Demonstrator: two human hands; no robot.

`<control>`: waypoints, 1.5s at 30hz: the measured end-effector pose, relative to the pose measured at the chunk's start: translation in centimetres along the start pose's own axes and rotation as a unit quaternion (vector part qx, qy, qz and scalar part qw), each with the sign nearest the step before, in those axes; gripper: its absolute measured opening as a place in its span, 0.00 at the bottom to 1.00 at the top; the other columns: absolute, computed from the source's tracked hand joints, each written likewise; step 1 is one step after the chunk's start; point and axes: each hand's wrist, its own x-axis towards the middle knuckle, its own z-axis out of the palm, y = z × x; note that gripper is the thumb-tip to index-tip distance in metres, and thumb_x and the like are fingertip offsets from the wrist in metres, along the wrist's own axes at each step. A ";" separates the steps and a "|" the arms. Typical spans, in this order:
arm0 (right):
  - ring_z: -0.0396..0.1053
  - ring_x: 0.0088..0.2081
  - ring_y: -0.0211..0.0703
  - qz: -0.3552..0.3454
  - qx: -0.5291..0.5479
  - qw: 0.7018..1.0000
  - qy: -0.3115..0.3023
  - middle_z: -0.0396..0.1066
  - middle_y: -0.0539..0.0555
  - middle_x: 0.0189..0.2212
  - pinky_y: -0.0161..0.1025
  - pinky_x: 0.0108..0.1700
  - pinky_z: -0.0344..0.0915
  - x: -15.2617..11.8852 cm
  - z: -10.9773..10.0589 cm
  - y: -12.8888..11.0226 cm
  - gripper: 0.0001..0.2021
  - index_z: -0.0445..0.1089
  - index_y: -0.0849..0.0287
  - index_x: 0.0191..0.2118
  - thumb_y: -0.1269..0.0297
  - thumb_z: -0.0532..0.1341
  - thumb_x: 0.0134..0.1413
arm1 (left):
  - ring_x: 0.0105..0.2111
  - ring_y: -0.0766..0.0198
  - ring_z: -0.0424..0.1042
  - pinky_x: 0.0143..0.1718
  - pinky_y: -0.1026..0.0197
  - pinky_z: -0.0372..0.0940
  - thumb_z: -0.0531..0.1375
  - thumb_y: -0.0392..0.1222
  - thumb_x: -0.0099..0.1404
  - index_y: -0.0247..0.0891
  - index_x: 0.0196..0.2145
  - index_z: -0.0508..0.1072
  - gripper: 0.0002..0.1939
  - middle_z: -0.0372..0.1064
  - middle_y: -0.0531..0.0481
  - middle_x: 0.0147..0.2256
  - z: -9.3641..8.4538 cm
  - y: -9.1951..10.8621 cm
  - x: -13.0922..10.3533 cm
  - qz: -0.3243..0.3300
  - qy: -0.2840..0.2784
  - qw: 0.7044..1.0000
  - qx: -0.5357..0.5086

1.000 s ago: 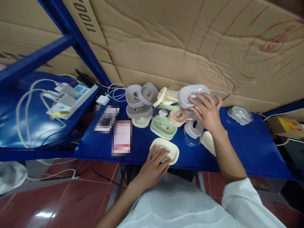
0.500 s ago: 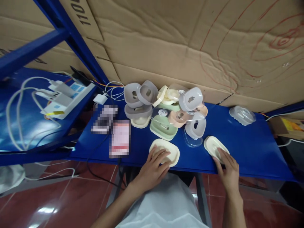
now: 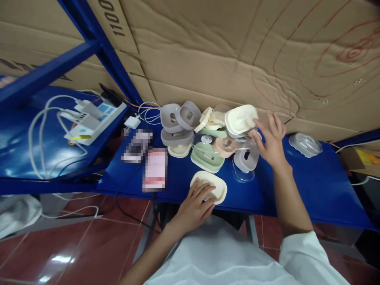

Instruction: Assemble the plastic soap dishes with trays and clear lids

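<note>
Left hand: we find the left hand (image 3: 194, 206) laid flat, fingers spread, on a cream oval plastic dish (image 3: 209, 186) at the near edge of the blue surface (image 3: 311, 186); it presses but grips nothing.
Right hand: the right hand (image 3: 270, 140) is loosely open at the far pile, fingertips at a cream oval plastic tray (image 3: 241, 120) on top; whether they touch it we cannot tell.
Pile: grey, green and pink plastic dishes (image 3: 208, 136) are heaped loosely, several tilted.
Risk: we judge the top tray could slide and topple its neighbours, because the heap is uneven.
Near-edge risk: the cream dish could be pushed over the edge.
</note>
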 end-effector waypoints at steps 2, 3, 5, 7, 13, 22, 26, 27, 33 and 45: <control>0.47 0.77 0.63 0.009 0.007 1.000 0.006 0.51 0.60 0.77 0.66 0.72 0.48 0.1 0.2 0.9 0.25 0.64 0.51 0.71 0.53 0.55 0.75 | 0.67 0.54 0.66 0.77 0.38 0.49 0.61 0.37 0.74 0.42 0.50 0.79 0.10 0.73 0.45 0.61 0.1 0.0 -0.1 -0.001 -0.001 1.000 0.004; 0.48 0.76 0.62 0.021 0.009 1.000 0.015 0.51 0.62 0.77 0.64 0.72 0.49 -0.5 0.3 1.9 0.25 0.62 0.52 0.72 0.53 0.54 0.75 | 0.67 0.54 0.66 0.77 0.38 0.50 0.61 0.37 0.74 0.42 0.50 0.79 0.10 0.73 0.45 0.61 0.1 -0.1 -0.1 -0.002 -0.002 1.000 0.004; 0.52 0.75 0.61 0.065 -0.003 0.997 0.038 0.53 0.67 0.75 0.63 0.70 0.51 -2.8 0.7 5.1 0.26 0.62 0.55 0.72 0.51 0.52 0.75 | 0.67 0.54 0.66 0.76 0.39 0.50 0.61 0.37 0.74 0.43 0.52 0.79 0.11 0.73 0.45 0.61 0.1 -0.1 -0.1 -0.003 -0.006 1.000 0.002; 0.54 0.73 0.65 0.139 -0.039 0.988 0.061 0.55 0.72 0.74 0.66 0.68 0.50 -5.9 1.2 9.7 0.29 0.64 0.58 0.70 0.47 0.52 0.74 | 0.67 0.54 0.66 0.76 0.39 0.51 0.61 0.37 0.74 0.43 0.52 0.79 0.11 0.73 0.45 0.61 0.1 -0.2 -0.1 -0.002 -0.008 1.000 0.000; 0.58 0.63 0.80 0.407 -0.094 0.907 0.058 0.59 0.83 0.67 0.79 0.53 0.47 -14.6 1.5 21.7 0.35 0.72 0.58 0.62 0.36 0.62 0.60 | 0.66 0.54 0.67 0.75 0.40 0.53 0.60 0.38 0.75 0.43 0.51 0.79 0.11 0.74 0.45 0.60 0.2 -0.3 -0.1 0.003 -0.002 1.000 -0.002; 0.51 0.68 0.85 0.346 -0.124 0.927 0.079 0.52 0.82 0.70 0.78 0.53 0.48 -15.9 1.7 24.6 0.44 0.69 0.53 0.66 0.31 0.68 0.50 | 0.66 0.53 0.68 0.74 0.41 0.55 0.61 0.38 0.75 0.44 0.52 0.79 0.11 0.74 0.45 0.61 0.4 -0.2 0.0 -0.006 0.002 1.000 0.002; 0.54 0.67 0.80 0.360 -0.098 0.923 0.092 0.55 0.81 0.68 0.77 0.53 0.51 -15.3 2.2 25.7 0.39 0.68 0.53 0.65 0.34 0.67 0.54 | 0.66 0.53 0.68 0.74 0.42 0.55 0.61 0.38 0.74 0.44 0.51 0.79 0.11 0.74 0.45 0.61 0.4 -0.2 -0.1 -0.005 0.000 1.000 0.008; 0.56 0.65 0.79 0.359 -0.091 0.924 0.095 0.58 0.80 0.67 0.76 0.53 0.52 -15.3 2.2 25.7 0.36 0.70 0.53 0.62 0.35 0.67 0.55 | 0.66 0.53 0.68 0.74 0.42 0.56 0.61 0.38 0.74 0.44 0.51 0.79 0.11 0.74 0.45 0.61 0.4 -0.2 0.0 -0.005 0.001 1.000 0.008; 0.62 0.63 0.72 0.313 -0.090 0.942 0.079 0.67 0.73 0.60 0.69 0.57 0.57 -14.7 1.2 24.7 0.26 0.77 0.53 0.54 0.41 0.66 0.57 | 0.66 0.54 0.68 0.73 0.43 0.56 0.60 0.39 0.75 0.43 0.51 0.79 0.10 0.74 0.45 0.60 0.4 -0.1 0.1 -0.006 0.007 1.000 0.006; 0.71 0.53 0.63 0.361 -0.026 0.929 0.081 0.73 0.70 0.48 0.62 0.52 0.65 -15.2 0.9 26.5 0.31 0.74 0.59 0.58 0.39 0.50 0.68 | 0.65 0.53 0.68 0.73 0.43 0.57 0.62 0.39 0.73 0.44 0.50 0.80 0.10 0.75 0.45 0.60 0.7 -0.1 -0.1 -0.009 0.003 1.000 0.019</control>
